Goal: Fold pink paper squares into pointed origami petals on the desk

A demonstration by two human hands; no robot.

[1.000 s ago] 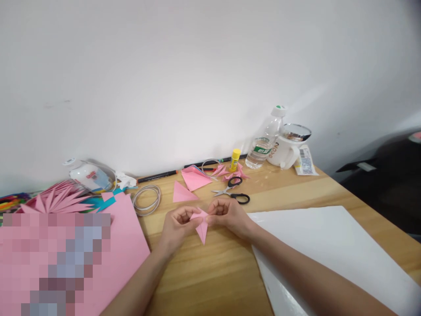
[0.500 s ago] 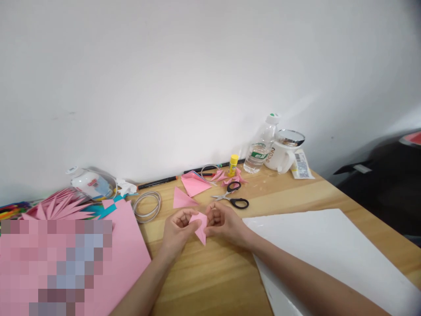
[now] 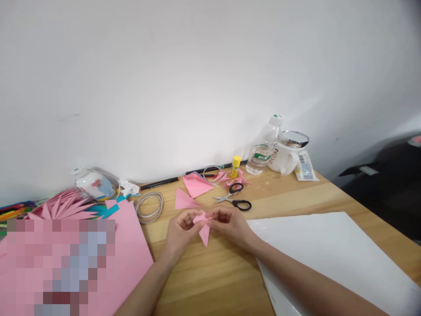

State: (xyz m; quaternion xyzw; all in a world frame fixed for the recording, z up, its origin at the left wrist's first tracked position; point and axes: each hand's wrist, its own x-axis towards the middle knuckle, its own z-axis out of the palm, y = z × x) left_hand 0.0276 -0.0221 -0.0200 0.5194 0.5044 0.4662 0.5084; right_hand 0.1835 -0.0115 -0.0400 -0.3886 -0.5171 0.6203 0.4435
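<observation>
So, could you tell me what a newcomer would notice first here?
The left hand and right hand, at the middle of the table, pinch a small folded pink paper between them, tip pointing down. A large pink sheet lies to their left, a big white sheet to their right, and black-handled scissors just behind.

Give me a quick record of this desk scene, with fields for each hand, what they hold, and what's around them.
Left hand: pinches the folded pink paper from its left
Right hand: pinches its top from the right
Paper tip: points down
Surface: wooden table
Behind hands: scissors, pink triangle
Left: wire coil, pink sheet
Right: white sheet
By wall: glue stick, water bottle, mug
</observation>
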